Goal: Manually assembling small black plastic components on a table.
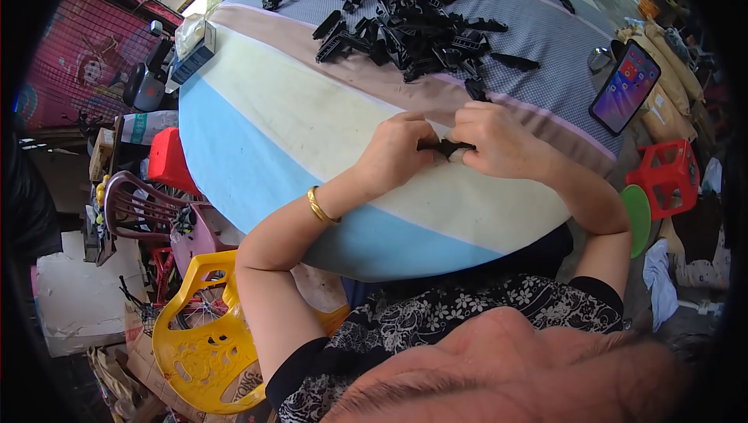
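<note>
Between my two hands, close above the striped tablecloth [436, 213], is a small black plastic piece [448, 147]. My left hand [396, 152] pinches its left end with bent fingers, and my right hand [499, 141] grips the right end the same way. The fingers hide much of the piece, so its full shape cannot be made out. Just beyond my right fingertips lies another black piece [475, 89], at the near edge of a large loose heap of similar black plastic pieces [413, 26] that spreads toward the far side of the table.
A phone [626, 86] with a lit screen stands propped at the right table edge. On the far left edge sits a tissue box [195, 51]. Around the table are a yellow plastic chair [206, 353], a red stool [662, 178] and a pink chair [140, 205].
</note>
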Available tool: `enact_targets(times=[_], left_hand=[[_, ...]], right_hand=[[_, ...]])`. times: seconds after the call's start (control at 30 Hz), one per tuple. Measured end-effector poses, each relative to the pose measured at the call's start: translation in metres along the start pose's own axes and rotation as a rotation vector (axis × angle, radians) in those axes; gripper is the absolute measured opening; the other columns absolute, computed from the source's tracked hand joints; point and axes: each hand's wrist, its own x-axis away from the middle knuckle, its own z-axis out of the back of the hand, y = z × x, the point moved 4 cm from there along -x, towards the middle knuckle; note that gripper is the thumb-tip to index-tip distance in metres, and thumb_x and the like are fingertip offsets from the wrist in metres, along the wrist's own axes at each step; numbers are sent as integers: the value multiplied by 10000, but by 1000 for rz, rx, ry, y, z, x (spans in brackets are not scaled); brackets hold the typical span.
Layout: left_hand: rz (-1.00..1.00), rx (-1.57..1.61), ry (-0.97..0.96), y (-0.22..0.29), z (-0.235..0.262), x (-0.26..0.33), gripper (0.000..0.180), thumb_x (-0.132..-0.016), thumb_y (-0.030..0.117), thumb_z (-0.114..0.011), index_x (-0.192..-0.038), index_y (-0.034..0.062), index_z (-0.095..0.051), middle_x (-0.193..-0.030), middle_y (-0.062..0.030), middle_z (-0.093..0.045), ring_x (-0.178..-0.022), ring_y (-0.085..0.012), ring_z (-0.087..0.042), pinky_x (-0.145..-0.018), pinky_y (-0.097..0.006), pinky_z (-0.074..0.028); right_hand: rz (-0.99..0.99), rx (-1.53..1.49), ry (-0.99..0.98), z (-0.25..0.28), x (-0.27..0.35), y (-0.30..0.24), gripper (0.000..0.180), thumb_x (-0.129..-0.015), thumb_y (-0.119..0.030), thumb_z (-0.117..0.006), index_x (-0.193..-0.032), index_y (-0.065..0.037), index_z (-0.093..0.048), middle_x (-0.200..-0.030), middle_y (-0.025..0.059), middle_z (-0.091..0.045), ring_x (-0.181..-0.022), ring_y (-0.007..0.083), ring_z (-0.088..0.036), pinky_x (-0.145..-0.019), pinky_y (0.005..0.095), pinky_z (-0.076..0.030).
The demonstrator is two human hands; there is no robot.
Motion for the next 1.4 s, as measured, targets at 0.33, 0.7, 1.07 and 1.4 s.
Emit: enact_targets(times=[0.33,0.7,1.07,1.4], left_hand=[[-134,96,-263,19,2,-26,225,-715,121,-697,-915,39,-634,-908,-123,-575,-819,-321,-570,-761,-395,-473],[-300,-364,-102,21,-31,-68,281,-707,60,-644,-986,59,-615,-1007,-83,-547,-997,-269,-496,-833,-362,-441],[10,-223,24,-16,2,-24,227,-734,102,-665,-935,10,-615,-894,-154,-560,-823,-344,-570,-733,-400,-478],[227,-129,30,-10,7,-20,384,-771,92,-602,-1151,62,-562,-874,-176,-608,-746,-323,-613,-681,-395,-494]], right_hand=[[-287,-171,413,37,-23,92,177,-783,-53,-611,-947,-16,-666,-873,131,-654,-791,256,-628,-694,335,-496],[-287,304,57,8,-67,161,465,-771,-37,-537,-1222,-146,-562,-1265,80,-543,-1178,287,-472,-987,406,-386],[-153,535,216,17,-74,146,313,-751,-80,-621,-1063,-98,-622,-858,121,-668,-818,281,-648,-764,398,-501],[-308,-353,-110,-1,-22,37,188,-711,-74,-679,-885,-17,-642,-864,116,-605,-743,219,-613,-672,317,-488]])
